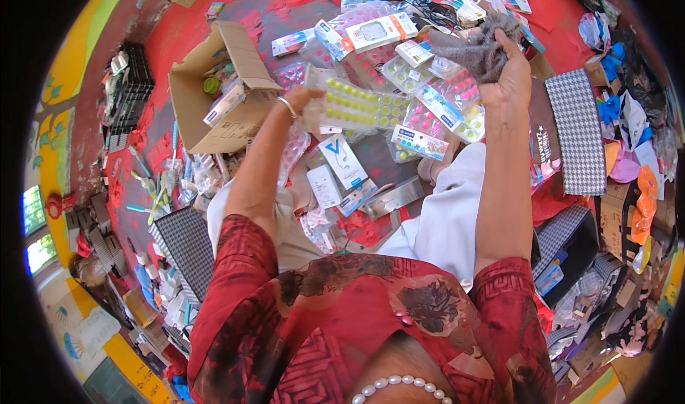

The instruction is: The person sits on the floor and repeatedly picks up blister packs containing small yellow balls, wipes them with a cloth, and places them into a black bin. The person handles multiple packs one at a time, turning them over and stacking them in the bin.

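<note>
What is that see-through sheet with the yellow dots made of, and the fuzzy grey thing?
The sheet in the left hand looks like thin clear plastic: it is glossy, and the yellow dots sit in moulded bubbles. The grey thing in the right hand looks like soft cloth or yarn, matte and fuzzy, bunched into floppy folds. Which fabric exactly, I cannot tell.

I have a single view, from the head camera, looking steeply down over my chest and lap to the floor (214,19). The fisheye bends the edges and leaves black corners. My forearms rise from the lower edge into mid-frame, close to the lens; the cardboard box (221,83) and scattered blister packs lie farther off, toward the top.
</note>
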Action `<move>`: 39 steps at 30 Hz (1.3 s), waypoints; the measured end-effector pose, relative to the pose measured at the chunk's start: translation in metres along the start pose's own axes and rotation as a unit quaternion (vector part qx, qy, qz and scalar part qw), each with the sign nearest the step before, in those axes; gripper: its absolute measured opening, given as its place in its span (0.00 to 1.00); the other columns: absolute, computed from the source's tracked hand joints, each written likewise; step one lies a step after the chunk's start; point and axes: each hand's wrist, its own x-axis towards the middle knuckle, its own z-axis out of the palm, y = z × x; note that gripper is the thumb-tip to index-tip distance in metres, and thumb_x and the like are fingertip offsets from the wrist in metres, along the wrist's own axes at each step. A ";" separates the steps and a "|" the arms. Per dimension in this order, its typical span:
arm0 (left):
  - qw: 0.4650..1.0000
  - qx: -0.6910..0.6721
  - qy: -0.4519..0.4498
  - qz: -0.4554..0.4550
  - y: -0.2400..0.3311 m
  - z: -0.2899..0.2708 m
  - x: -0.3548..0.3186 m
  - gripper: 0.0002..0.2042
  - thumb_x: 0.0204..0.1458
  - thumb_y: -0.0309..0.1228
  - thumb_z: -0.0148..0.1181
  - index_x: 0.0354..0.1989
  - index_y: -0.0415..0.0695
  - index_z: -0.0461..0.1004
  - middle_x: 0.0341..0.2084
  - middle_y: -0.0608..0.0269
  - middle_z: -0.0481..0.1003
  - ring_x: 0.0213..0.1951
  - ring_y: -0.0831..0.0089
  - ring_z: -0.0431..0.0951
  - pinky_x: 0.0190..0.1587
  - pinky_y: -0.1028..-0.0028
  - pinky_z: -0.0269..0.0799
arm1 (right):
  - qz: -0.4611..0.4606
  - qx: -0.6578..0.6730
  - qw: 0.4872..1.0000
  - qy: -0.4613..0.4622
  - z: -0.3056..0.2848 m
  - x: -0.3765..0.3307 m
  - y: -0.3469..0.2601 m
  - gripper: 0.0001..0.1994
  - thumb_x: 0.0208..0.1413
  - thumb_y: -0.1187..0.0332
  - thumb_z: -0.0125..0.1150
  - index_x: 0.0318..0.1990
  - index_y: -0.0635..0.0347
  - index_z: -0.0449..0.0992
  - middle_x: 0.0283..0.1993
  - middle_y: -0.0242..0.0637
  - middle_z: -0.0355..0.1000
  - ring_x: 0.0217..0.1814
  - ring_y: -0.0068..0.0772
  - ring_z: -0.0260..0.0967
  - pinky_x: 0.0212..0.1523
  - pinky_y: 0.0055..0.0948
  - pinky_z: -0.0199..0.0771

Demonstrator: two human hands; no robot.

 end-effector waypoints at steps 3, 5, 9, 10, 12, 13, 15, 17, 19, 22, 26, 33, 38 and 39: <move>0.997 -0.080 -0.017 0.017 0.035 -0.039 -0.064 0.18 0.45 0.32 0.58 0.44 0.38 0.67 0.35 0.58 0.73 0.35 0.65 0.75 0.36 0.64 0.73 | -0.005 -0.012 0.999 -0.031 0.003 -0.006 0.003 0.10 0.45 0.74 0.57 0.37 0.64 0.70 0.30 0.38 0.72 0.30 0.37 0.72 0.35 0.36 0.75; 0.987 -0.151 -0.034 0.049 0.051 -0.052 -0.115 0.18 0.45 0.30 0.57 0.46 0.39 0.66 0.37 0.58 0.72 0.37 0.65 0.74 0.38 0.64 0.73 | -0.001 -0.065 0.997 -0.036 0.008 -0.012 0.006 0.10 0.42 0.74 0.60 0.34 0.64 0.72 0.27 0.37 0.71 0.27 0.34 0.71 0.33 0.30 0.74; 0.952 -0.230 -0.073 0.188 0.056 -0.045 -0.185 0.17 0.45 0.29 0.57 0.45 0.41 0.67 0.37 0.59 0.72 0.37 0.68 0.75 0.39 0.67 0.72 | -0.100 -0.373 0.918 -0.094 0.022 -0.025 0.021 0.16 0.37 0.70 0.66 0.35 0.67 0.74 0.30 0.33 0.73 0.28 0.21 0.68 0.31 0.23 0.69; 0.939 -0.257 -0.079 0.217 0.054 -0.042 -0.192 0.16 0.45 0.29 0.57 0.44 0.41 0.68 0.37 0.60 0.72 0.36 0.69 0.75 0.38 0.68 0.72 | -0.100 -0.401 0.902 -0.120 0.024 -0.028 0.024 0.17 0.36 0.69 0.67 0.36 0.67 0.74 0.30 0.33 0.72 0.29 0.21 0.67 0.33 0.23 0.69; 0.899 -0.360 -0.123 0.217 0.044 -0.031 -0.192 0.15 0.45 0.26 0.55 0.43 0.38 0.69 0.36 0.60 0.73 0.36 0.68 0.75 0.41 0.70 0.72 | -0.077 -0.404 0.896 -0.170 0.027 -0.031 0.030 0.19 0.36 0.64 0.68 0.36 0.67 0.74 0.31 0.33 0.72 0.30 0.21 0.67 0.33 0.23 0.68; 0.897 -0.357 -0.121 0.233 0.039 -0.029 -0.188 0.14 0.45 0.26 0.54 0.42 0.37 0.69 0.35 0.60 0.74 0.36 0.68 0.75 0.41 0.70 0.72 | -0.072 -0.461 0.861 -0.201 0.027 -0.030 0.030 0.21 0.37 0.60 0.67 0.36 0.67 0.74 0.30 0.33 0.72 0.30 0.21 0.66 0.33 0.23 0.67; 0.893 -0.361 -0.134 0.235 0.030 -0.031 -0.176 0.14 0.44 0.24 0.53 0.41 0.35 0.70 0.35 0.59 0.74 0.35 0.68 0.75 0.41 0.71 0.71 | -0.075 -0.565 0.779 -0.260 0.023 -0.029 0.027 0.27 0.37 0.50 0.65 0.36 0.66 0.73 0.30 0.33 0.71 0.29 0.22 0.65 0.32 0.23 0.65; 0.877 -0.380 -0.194 0.220 0.022 -0.036 -0.163 0.13 0.44 0.23 0.53 0.40 0.35 0.71 0.35 0.59 0.74 0.35 0.68 0.75 0.41 0.71 0.71 | -0.030 -0.626 0.725 -0.285 0.016 -0.025 0.020 0.25 0.39 0.52 0.64 0.38 0.65 0.74 0.30 0.33 0.71 0.31 0.21 0.65 0.33 0.22 0.65; 0.881 -0.377 -0.175 0.225 0.016 -0.046 -0.154 0.13 0.44 0.24 0.53 0.40 0.35 0.71 0.34 0.58 0.74 0.35 0.69 0.75 0.41 0.71 0.71 | -0.035 -0.665 0.703 -0.251 0.008 -0.019 0.009 0.22 0.41 0.55 0.62 0.38 0.66 0.74 0.31 0.35 0.71 0.29 0.21 0.66 0.32 0.22 0.66; 0.868 -0.398 -0.150 0.257 0.019 -0.060 -0.146 0.14 0.44 0.26 0.54 0.40 0.35 0.71 0.33 0.58 0.75 0.35 0.69 0.75 0.40 0.71 0.71 | -0.187 -0.663 0.721 -0.071 0.006 -0.010 -0.003 0.20 0.47 0.57 0.58 0.42 0.66 0.73 0.32 0.41 0.73 0.25 0.24 0.68 0.28 0.22 0.68; 0.829 -0.461 -0.151 0.277 0.029 -0.061 -0.148 0.14 0.43 0.28 0.55 0.39 0.35 0.71 0.32 0.57 0.75 0.33 0.69 0.76 0.38 0.71 0.72 | 0.110 -0.350 0.914 -0.175 0.016 -0.014 0.010 0.27 0.51 0.51 0.53 0.52 0.62 0.64 0.40 0.41 0.71 0.35 0.31 0.71 0.37 0.26 0.72; 0.842 -0.477 -0.109 0.228 0.053 -0.051 -0.153 0.19 0.47 0.38 0.54 0.44 0.37 0.68 0.35 0.55 0.74 0.34 0.67 0.76 0.39 0.69 0.72 | 0.188 -0.353 0.889 -0.223 0.035 -0.035 0.048 0.28 0.44 0.58 0.61 0.51 0.65 0.63 0.47 0.37 0.67 0.47 0.30 0.65 0.48 0.28 0.64; 0.731 -0.571 -0.253 0.275 0.051 -0.056 -0.150 0.30 0.49 0.52 0.49 0.48 0.34 0.64 0.42 0.51 0.71 0.44 0.64 0.72 0.47 0.66 0.68 | 0.230 -0.184 0.919 -0.264 0.027 -0.020 0.038 0.25 0.43 0.66 0.60 0.51 0.65 0.63 0.46 0.40 0.68 0.46 0.35 0.67 0.48 0.32 0.67; 0.701 -0.583 -0.285 0.294 0.050 -0.059 -0.149 0.30 0.49 0.51 0.50 0.48 0.33 0.63 0.42 0.50 0.70 0.44 0.64 0.72 0.48 0.66 0.67 | 0.246 -0.145 0.923 -0.258 0.024 -0.017 0.035 0.26 0.42 0.67 0.60 0.51 0.65 0.63 0.47 0.40 0.68 0.46 0.36 0.67 0.48 0.33 0.67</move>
